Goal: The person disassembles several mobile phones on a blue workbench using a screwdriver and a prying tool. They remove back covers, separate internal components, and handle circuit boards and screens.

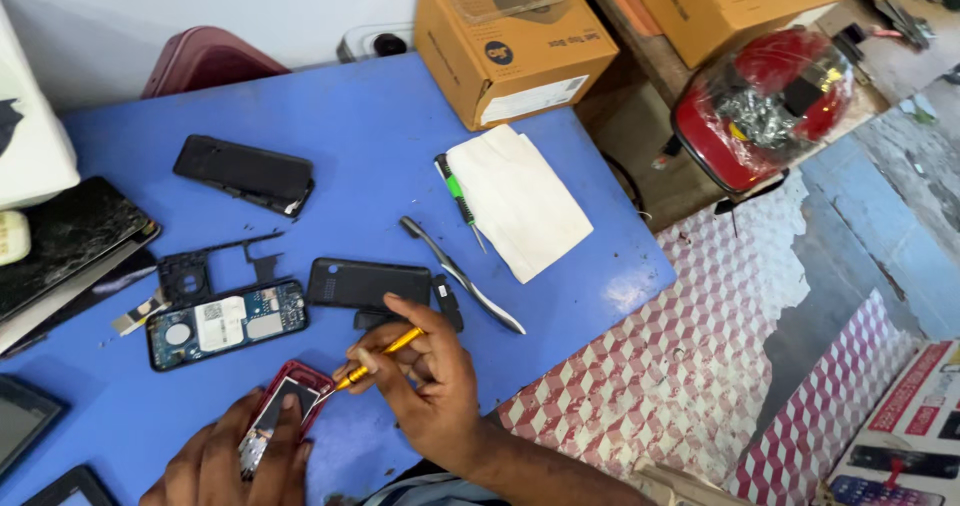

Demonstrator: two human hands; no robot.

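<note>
My left hand (225, 463) holds a small red-cased phone (285, 406) flat on the blue table (350, 126) near its front edge. My right hand (425, 381) grips a yellow-handled screwdriver (385, 354), with its tip pointing left at the red phone's upper corner. Just beyond my hands lie an opened phone with its blue circuit board showing (225, 321), a black frame piece (205, 271) and a black back cover (368, 284).
A black phone (243, 173), metal tweezers (462, 276), a green-handled screwdriver (458, 198) and a white cloth (520, 201) lie further back. A cardboard box (510, 51) stands at the far edge. Cracked tablets (60, 236) sit left. A red wrapped appliance (765, 106) stands right of the table.
</note>
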